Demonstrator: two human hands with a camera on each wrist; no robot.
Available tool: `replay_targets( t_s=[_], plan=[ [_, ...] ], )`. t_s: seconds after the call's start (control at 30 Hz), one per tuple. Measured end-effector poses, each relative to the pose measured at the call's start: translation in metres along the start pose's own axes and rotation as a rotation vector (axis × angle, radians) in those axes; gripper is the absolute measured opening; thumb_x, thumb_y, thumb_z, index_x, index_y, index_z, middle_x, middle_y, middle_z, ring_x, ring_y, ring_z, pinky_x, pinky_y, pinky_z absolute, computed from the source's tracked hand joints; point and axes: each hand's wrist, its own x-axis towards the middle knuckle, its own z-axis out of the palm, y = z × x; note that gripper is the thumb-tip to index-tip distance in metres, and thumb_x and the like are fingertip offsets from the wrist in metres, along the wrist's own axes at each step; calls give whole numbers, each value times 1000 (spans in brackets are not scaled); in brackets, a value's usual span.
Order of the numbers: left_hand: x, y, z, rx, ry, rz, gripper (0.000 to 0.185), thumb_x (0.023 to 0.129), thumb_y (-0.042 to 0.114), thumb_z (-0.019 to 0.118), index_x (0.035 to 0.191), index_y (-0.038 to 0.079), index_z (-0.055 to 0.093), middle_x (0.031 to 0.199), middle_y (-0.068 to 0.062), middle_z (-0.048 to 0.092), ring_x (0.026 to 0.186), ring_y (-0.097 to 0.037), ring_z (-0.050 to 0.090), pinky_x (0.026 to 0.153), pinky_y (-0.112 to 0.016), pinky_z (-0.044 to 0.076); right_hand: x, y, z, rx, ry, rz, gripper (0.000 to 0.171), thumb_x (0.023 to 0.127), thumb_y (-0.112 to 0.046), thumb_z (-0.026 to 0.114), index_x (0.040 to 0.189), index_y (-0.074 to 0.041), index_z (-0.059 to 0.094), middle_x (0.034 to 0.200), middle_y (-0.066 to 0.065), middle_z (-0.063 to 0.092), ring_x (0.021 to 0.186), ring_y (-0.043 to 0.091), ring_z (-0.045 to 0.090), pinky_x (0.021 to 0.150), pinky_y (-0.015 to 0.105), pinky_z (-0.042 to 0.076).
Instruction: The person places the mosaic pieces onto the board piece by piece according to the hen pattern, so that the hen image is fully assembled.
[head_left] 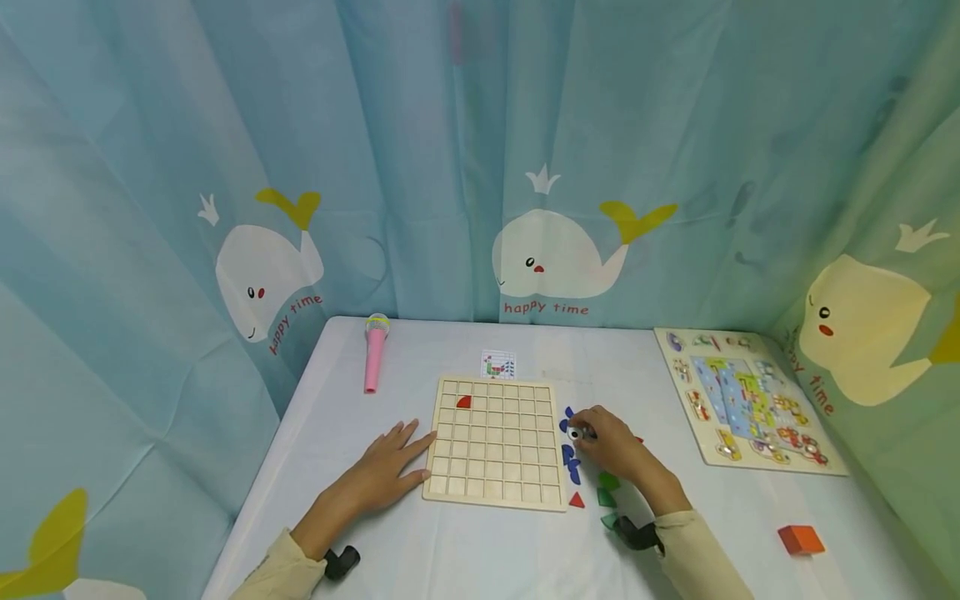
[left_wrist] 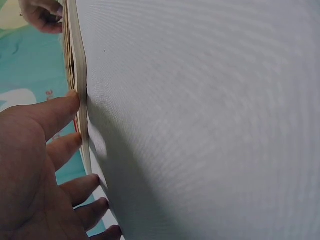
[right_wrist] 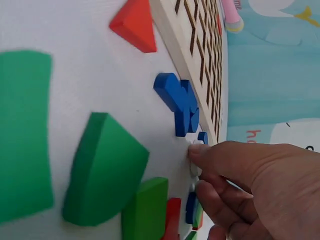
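Observation:
A wooden grid board [head_left: 495,450] lies on the table with one red quarter-round piece [head_left: 465,402] in an upper-left cell. My left hand [head_left: 386,467] rests with spread fingers against the board's left edge; its thumb and fingertips touch that edge in the left wrist view. Beyond the right edge, my right hand [head_left: 611,442] pinches a white round eye piece [head_left: 574,433] with a dark centre. Blue pieces [right_wrist: 179,102] lie close around it. Green pieces [right_wrist: 107,170] and a red triangle [right_wrist: 136,25] are nearer the wrist. Fingers partly hide the eye piece.
A small pattern card [head_left: 498,364] lies behind the board. At the back left is a pink toy microphone [head_left: 374,354]. On the right are a picture puzzle board [head_left: 697,400] and an orange-red block [head_left: 801,540]. A whale-print curtain [head_left: 420,167] surrounds the table.

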Motion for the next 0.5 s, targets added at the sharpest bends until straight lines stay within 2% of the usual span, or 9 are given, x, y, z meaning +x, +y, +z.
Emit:
replay_targets(
  t_s=[0.2,0.5],
  plan=[
    [-1,1,0,-5,-3,-6,60,107,39,63,162,20,46,171,-17,32,160,-44,23,127,-65,21,-1,5,4,30,26,-28,25,97,-2,73,122,-1,70,112,11,64,102,25,61,93,47,55],
    [-1,0,1,4,-1,-14,60,107,40,63,162,22,46,171,-15,32,160,-43,23,127,-64,22,1,7,7,24,61,-36,23,97,-2,72,119,3,69,108,12,64,98,24,62,90,47,56]
  ],
)
